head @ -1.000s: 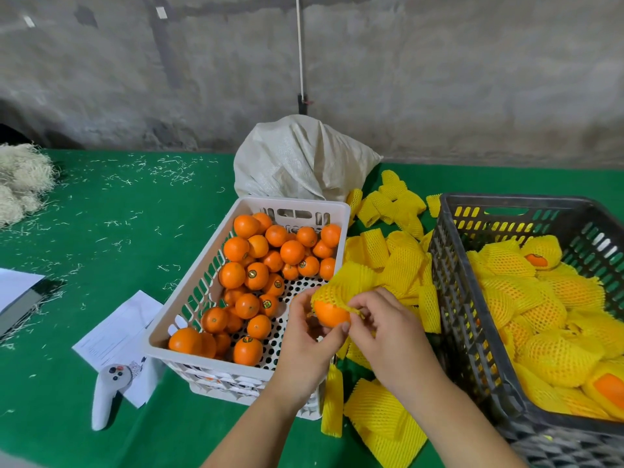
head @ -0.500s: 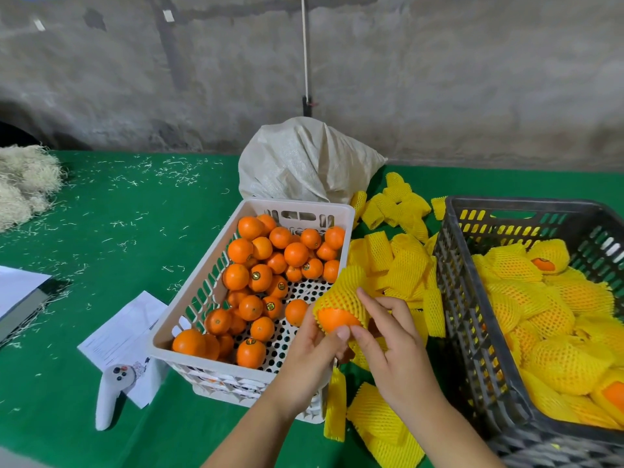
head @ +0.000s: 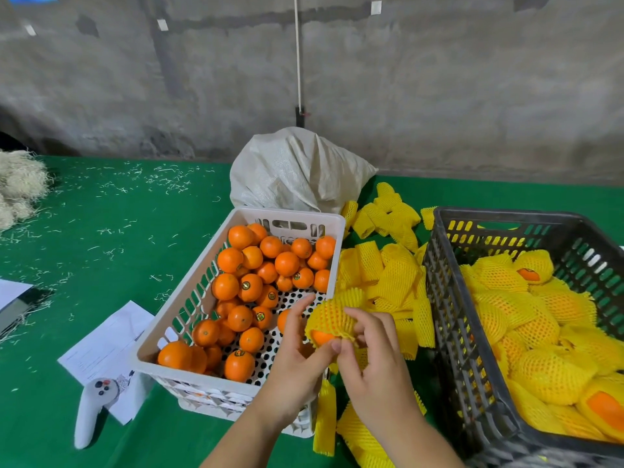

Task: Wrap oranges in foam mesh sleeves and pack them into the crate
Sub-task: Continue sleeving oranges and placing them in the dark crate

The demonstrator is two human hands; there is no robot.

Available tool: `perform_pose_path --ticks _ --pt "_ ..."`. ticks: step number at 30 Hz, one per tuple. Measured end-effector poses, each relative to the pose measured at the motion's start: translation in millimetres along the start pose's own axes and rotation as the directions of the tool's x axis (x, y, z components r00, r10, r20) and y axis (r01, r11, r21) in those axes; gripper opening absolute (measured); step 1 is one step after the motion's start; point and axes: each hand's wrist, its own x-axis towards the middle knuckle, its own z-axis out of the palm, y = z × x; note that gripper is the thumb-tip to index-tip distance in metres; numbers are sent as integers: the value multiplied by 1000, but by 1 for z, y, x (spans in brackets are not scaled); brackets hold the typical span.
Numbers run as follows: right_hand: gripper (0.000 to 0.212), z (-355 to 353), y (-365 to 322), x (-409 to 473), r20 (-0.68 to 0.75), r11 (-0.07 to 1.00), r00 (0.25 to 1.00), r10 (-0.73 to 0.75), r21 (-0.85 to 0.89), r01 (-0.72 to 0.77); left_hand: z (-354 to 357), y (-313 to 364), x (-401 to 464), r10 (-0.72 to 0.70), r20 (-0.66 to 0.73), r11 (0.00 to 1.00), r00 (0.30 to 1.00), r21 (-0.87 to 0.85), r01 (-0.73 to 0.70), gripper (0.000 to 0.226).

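Observation:
Between the two crates I hold an orange (head: 322, 336) that sits mostly inside a yellow foam mesh sleeve (head: 334, 314). My left hand (head: 297, 359) grips it from the left, thumb under the bare end. My right hand (head: 374, 359) pinches the sleeve's lower rim from the right. A white crate (head: 189, 309) on the left holds several bare oranges (head: 251, 285). On the right, a dark grey crate (head: 449, 319) contains several sleeved oranges (head: 526, 319).
Loose yellow sleeves (head: 385, 275) lie piled between the crates and near the front edge. A white woven sack (head: 293, 170) stands behind the white crate. A white controller (head: 93, 407) and papers (head: 104, 346) lie on the green table at left, straw (head: 17, 184) far left.
The sleeve has slid further down over the orange, leaving less bare fruit showing. Both hands stayed on it and shifted only slightly.

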Motion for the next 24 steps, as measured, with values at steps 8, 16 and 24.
perform_pose_path --ticks 8,16,24 --pt "28 -10 1 16 81 980 989 -125 -147 136 4 -10 3 88 -82 985 993 157 -74 47" --pt "55 -7 17 19 131 985 979 155 -97 -143 5 -11 6 114 -166 986 980 143 -90 53" --pt "35 6 9 -5 60 998 996 59 -22 -58 -2 -19 4 207 -187 945 960 291 -147 68"
